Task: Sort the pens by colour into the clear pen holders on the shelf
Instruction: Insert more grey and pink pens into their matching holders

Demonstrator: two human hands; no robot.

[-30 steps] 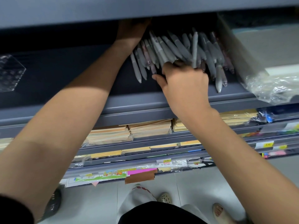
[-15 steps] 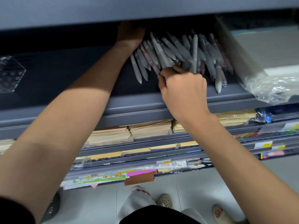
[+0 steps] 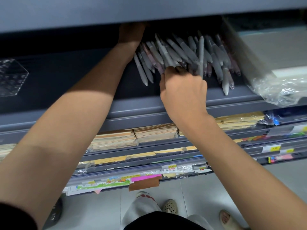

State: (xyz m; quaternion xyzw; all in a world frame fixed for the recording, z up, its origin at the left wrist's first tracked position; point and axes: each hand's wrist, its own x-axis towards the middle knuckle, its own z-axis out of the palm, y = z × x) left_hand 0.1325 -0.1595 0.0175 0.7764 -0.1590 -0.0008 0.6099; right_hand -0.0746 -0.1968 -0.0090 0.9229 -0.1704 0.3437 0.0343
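Pens [image 3: 179, 50], frosted tapered plastic barrels, right hand [image 3: 184, 90] grip curled round some

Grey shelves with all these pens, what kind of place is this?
Probably a stationery shop: yellow price labels on the grey shelves, a heap of frosted grey pens, and stacked tan paper packs below.

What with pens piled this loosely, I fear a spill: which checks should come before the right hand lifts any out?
1. Right hand grips pens in the pile of frosted grey pens: ok, fingers curled round some.
2. Gripped pens' colour: cannot tell.
3. Left hand steadying the pile: cannot tell, shadowed.
4. Clear hexagonal pen holder in sight: ok, far left, apart from the pile.
5. Pens away from the dark grey shelf's front lip: not ok, one tip lies close.
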